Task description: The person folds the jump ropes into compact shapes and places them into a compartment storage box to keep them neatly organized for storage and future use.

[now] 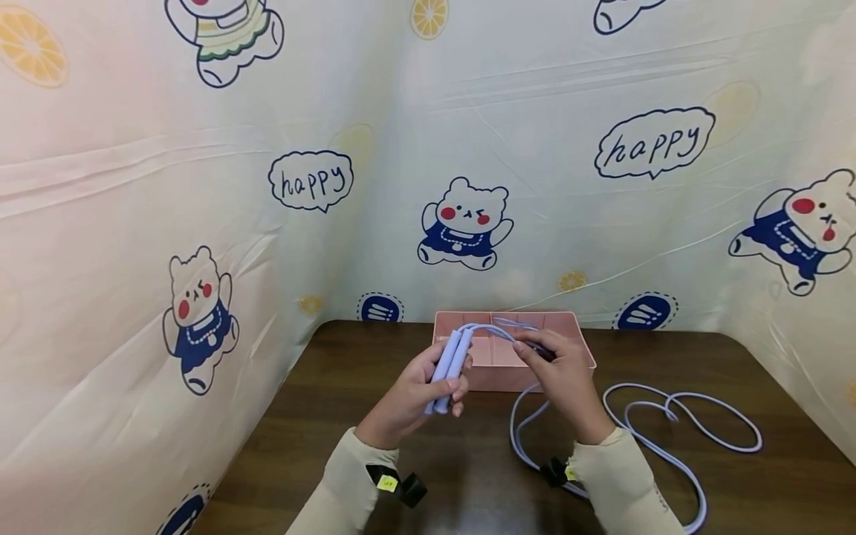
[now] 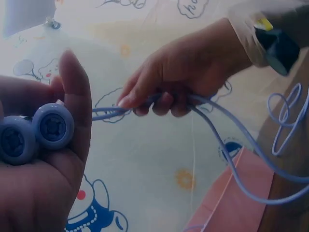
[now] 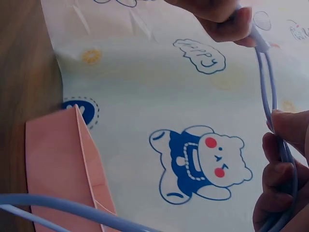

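Note:
Two lavender jump rope handles (image 1: 452,371) lie side by side in my left hand (image 1: 421,390), which grips them with thumb and fingers. The left wrist view shows their round ends (image 2: 53,126) near the palm. From the handle tops, the doubled jump rope cord (image 1: 491,329) runs to my right hand (image 1: 562,379). That hand pinches both strands between thumb and fingers, as the right wrist view (image 3: 280,169) also shows. Beyond it the cord hangs in a loop and trails onto the table. Something dark by the right fingers is too small to tell.
A pink divided box (image 1: 521,380) stands behind the hands at the table's far side, with a lavender strand inside. Loose coils of cord (image 1: 709,401) lie on the brown wooden table (image 1: 374,357) at the right. Printed cloth (image 1: 535,148) surrounds the table's back and sides.

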`<move>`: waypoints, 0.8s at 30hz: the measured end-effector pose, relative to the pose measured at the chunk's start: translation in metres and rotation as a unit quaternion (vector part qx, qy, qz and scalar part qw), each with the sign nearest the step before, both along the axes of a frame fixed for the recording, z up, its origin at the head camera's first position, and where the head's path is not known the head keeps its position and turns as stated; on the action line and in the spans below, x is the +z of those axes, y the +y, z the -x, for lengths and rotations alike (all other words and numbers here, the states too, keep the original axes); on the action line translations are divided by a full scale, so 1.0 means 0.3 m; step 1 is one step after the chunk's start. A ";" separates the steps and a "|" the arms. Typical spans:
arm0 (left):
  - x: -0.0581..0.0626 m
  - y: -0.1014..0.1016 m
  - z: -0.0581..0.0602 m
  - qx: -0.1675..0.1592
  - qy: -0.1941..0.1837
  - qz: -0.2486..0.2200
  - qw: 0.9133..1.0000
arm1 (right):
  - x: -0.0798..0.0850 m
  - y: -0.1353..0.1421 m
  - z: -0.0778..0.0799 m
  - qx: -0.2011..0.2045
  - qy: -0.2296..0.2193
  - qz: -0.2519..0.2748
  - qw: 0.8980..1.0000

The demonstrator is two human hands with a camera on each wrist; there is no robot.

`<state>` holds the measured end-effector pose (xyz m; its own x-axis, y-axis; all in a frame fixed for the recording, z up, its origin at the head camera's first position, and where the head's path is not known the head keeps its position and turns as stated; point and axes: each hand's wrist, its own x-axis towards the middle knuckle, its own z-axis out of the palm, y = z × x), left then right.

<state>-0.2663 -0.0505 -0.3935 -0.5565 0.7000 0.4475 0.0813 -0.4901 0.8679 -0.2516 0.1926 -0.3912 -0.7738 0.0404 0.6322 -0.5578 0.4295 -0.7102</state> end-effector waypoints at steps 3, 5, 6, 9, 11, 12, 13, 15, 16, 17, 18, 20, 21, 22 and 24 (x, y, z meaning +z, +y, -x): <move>-0.007 0.007 0.001 0.019 0.010 0.020 1.000 | 0.005 0.009 -0.008 -0.004 -0.020 0.017 1.000; -0.013 0.012 0.003 0.036 0.013 0.038 0.999 | 0.007 0.012 -0.012 -0.007 -0.024 0.017 1.000; -0.015 0.014 0.003 0.046 0.015 0.051 0.998 | 0.008 0.012 -0.013 -0.009 -0.023 0.015 1.000; -0.016 0.014 0.003 0.079 0.010 0.096 0.992 | 0.008 0.013 -0.011 -0.020 0.004 -0.002 1.000; -0.012 0.012 0.002 0.094 0.007 0.115 0.989 | 0.008 0.016 -0.006 -0.029 0.038 -0.020 0.999; -0.011 0.009 0.002 0.097 0.001 0.121 0.988 | 0.007 0.018 -0.003 -0.030 0.055 -0.032 0.998; -0.008 0.007 0.000 0.095 -0.007 0.118 0.988 | 0.005 0.020 0.002 -0.029 0.071 -0.049 0.996; -0.006 0.001 -0.001 0.079 -0.026 0.095 0.992 | -0.003 0.024 0.013 -0.017 0.095 -0.091 0.991; -0.005 0.000 -0.001 0.066 -0.034 0.078 0.994 | -0.007 0.024 0.020 -0.002 0.096 -0.105 0.990; -0.005 -0.001 0.000 0.051 -0.041 0.060 0.996 | -0.011 0.024 0.025 0.013 0.093 -0.120 0.988; -0.006 -0.002 0.000 0.036 -0.046 0.044 0.997 | -0.016 0.022 0.031 0.030 0.086 -0.130 0.987; -0.008 -0.003 0.002 0.019 -0.048 0.011 0.999 | -0.024 0.019 0.039 0.050 0.068 -0.141 0.986; -0.009 -0.004 0.003 0.018 -0.047 -0.005 0.999 | -0.027 0.018 0.041 0.052 0.055 -0.139 0.987; -0.011 -0.004 0.005 0.020 -0.044 -0.019 0.999 | -0.028 0.017 0.041 0.047 0.047 -0.139 0.988; -0.014 -0.005 0.009 0.033 -0.038 -0.034 0.998 | -0.032 0.016 0.044 0.021 0.041 -0.164 0.985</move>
